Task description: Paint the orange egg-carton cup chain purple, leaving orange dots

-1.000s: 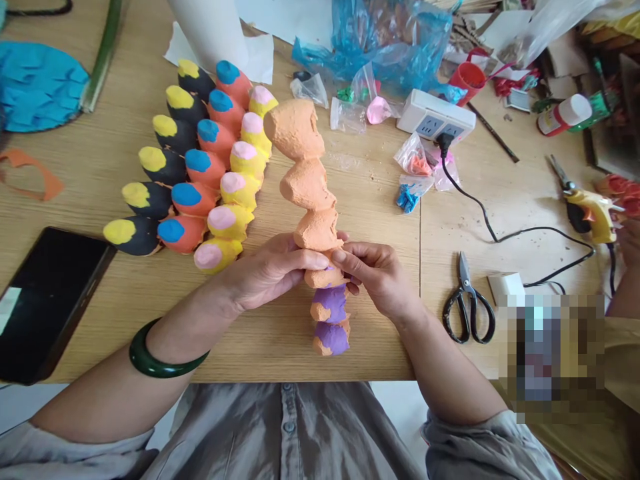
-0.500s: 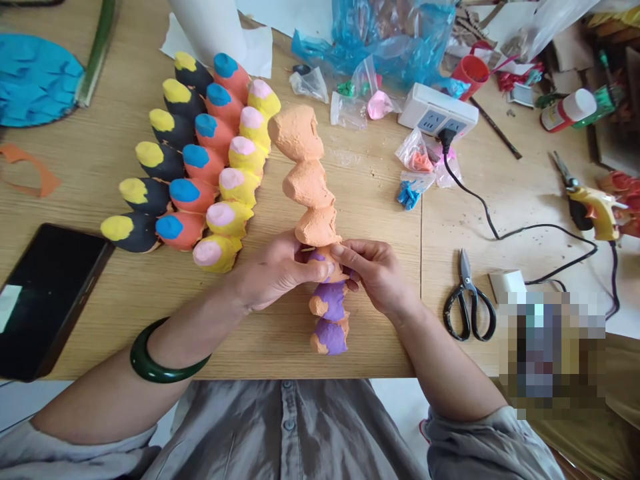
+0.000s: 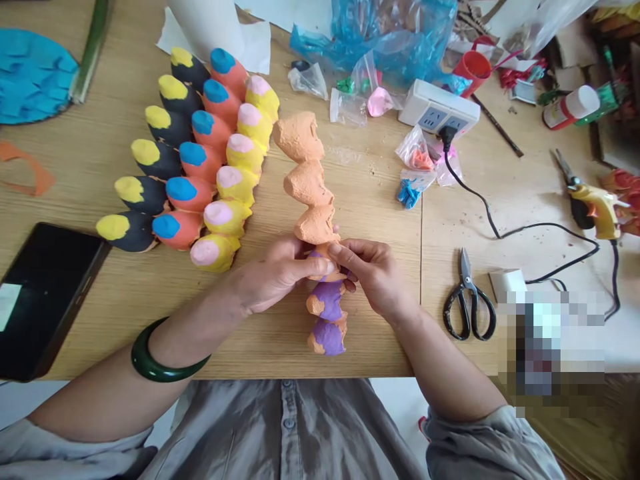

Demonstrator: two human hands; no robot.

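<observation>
Orange-and-purple cup strip (image 3: 305, 183) near the front edge of the tabletop (image 3: 250, 353) | our left hand (image 3: 277, 272): closed, pinching it | our right hand (image 3: 375, 270): fingertips pinching its side | scissors (image 3: 467, 287): farther right

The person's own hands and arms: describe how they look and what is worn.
The left hand and right hand are bare. A glossy dark green bangle circles the left forearm. Both grey sleeves are pushed up, leaving the forearms uncovered.
</observation>
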